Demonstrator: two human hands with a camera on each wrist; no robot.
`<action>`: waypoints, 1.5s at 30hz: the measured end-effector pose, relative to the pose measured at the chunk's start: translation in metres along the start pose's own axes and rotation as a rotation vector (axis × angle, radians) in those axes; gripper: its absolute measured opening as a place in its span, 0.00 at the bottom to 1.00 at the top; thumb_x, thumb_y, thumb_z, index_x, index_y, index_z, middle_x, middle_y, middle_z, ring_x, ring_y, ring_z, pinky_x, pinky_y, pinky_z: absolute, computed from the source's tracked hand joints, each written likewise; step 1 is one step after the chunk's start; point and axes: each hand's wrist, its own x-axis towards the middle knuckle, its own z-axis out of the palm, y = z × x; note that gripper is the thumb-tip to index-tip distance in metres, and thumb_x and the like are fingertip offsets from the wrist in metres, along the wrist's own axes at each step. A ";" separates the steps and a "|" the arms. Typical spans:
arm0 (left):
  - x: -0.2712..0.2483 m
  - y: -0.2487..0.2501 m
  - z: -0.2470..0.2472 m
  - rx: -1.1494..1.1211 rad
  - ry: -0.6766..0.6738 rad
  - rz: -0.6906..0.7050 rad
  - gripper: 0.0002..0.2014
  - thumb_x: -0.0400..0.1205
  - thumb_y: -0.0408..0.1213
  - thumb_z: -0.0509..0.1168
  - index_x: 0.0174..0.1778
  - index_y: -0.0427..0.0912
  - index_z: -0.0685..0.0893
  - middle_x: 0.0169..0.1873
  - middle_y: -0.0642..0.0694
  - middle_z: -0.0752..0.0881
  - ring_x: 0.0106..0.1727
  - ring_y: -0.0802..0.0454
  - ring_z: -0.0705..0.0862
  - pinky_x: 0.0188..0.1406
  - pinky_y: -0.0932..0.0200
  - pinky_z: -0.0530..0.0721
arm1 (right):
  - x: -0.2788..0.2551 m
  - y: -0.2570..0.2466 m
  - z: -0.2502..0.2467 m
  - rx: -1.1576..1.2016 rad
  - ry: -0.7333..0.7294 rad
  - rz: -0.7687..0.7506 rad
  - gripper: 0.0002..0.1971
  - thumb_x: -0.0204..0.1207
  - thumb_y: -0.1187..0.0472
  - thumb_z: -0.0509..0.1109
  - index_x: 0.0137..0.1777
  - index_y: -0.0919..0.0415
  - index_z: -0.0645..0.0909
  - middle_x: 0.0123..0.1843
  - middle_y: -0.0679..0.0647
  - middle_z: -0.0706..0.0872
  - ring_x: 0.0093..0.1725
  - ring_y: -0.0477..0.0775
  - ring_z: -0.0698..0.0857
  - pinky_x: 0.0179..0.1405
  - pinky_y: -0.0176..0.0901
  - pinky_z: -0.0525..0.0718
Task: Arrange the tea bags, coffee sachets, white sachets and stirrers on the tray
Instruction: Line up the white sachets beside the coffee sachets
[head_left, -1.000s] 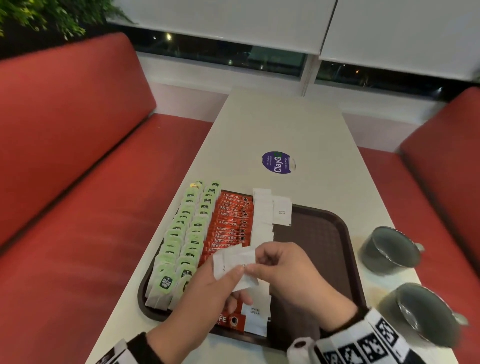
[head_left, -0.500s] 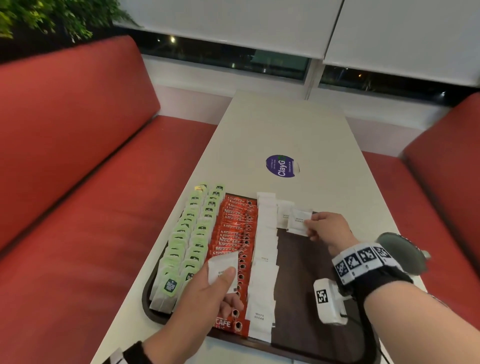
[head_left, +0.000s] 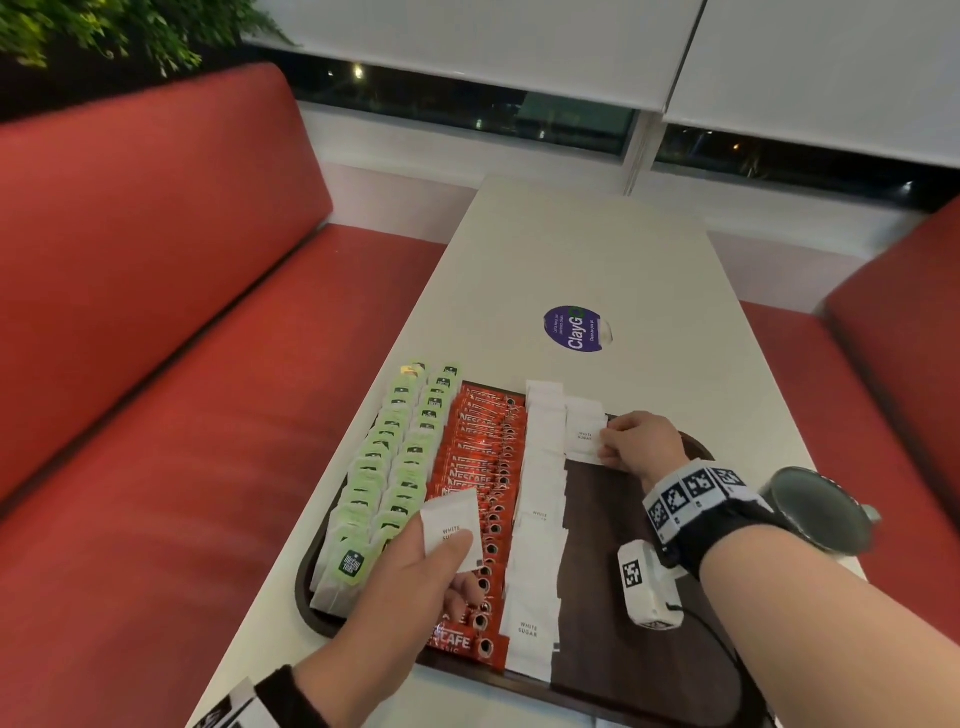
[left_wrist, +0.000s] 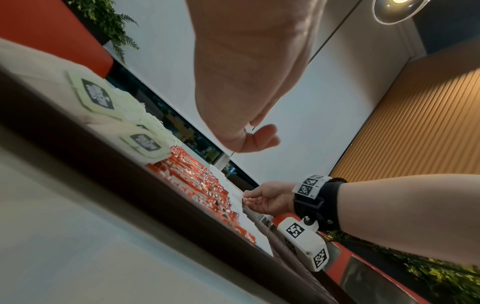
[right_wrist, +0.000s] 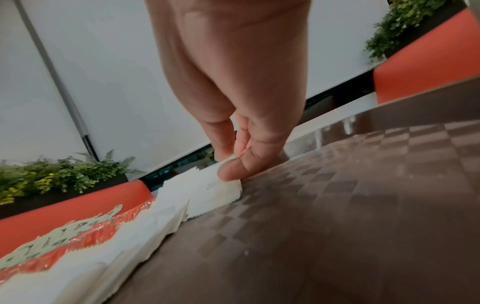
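A dark brown tray (head_left: 623, 597) lies on the table's near end. It holds two rows of green tea bags (head_left: 387, 467), a row of red coffee sachets (head_left: 480, 457) and a column of white sachets (head_left: 543, 499). My left hand (head_left: 415, 566) hovers over the coffee row and pinches a few white sachets (head_left: 449, 522). My right hand (head_left: 631, 441) reaches to the tray's far side and pinches one white sachet (head_left: 586, 436) as it lies beside the white column; the right wrist view shows the thumb on that sachet (right_wrist: 215, 191). No stirrers are visible.
Two grey mugs stand right of the tray; one mug (head_left: 815, 512) shows behind my right wrist. A purple sticker (head_left: 575, 328) lies on the white table (head_left: 571, 249) beyond the tray. Red benches (head_left: 156, 364) flank the table on both sides.
My right hand left the left hand with one white sachet, reached to the tray's far side and lowered the sachet beside the white column. The left hand stayed, still holding sachets.
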 end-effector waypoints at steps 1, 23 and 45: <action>0.000 0.000 0.000 -0.003 0.003 0.000 0.09 0.86 0.34 0.58 0.56 0.52 0.78 0.31 0.42 0.83 0.22 0.57 0.79 0.20 0.65 0.74 | -0.003 -0.001 -0.003 -0.006 0.032 -0.042 0.02 0.77 0.70 0.68 0.48 0.68 0.79 0.37 0.63 0.85 0.32 0.55 0.85 0.45 0.53 0.90; -0.007 -0.001 0.013 0.011 -0.015 0.003 0.05 0.82 0.30 0.66 0.52 0.41 0.82 0.37 0.43 0.88 0.35 0.42 0.86 0.39 0.49 0.82 | -0.058 0.014 -0.028 -0.021 -0.066 -0.094 0.10 0.76 0.67 0.71 0.32 0.59 0.81 0.24 0.50 0.81 0.21 0.43 0.75 0.16 0.32 0.68; -0.070 -0.010 -0.061 -0.047 0.174 0.036 0.04 0.82 0.25 0.61 0.48 0.35 0.80 0.40 0.39 0.83 0.32 0.46 0.83 0.33 0.54 0.79 | -0.123 0.006 -0.067 -0.184 -0.023 -0.256 0.06 0.78 0.57 0.68 0.45 0.57 0.84 0.35 0.54 0.88 0.33 0.51 0.85 0.37 0.49 0.84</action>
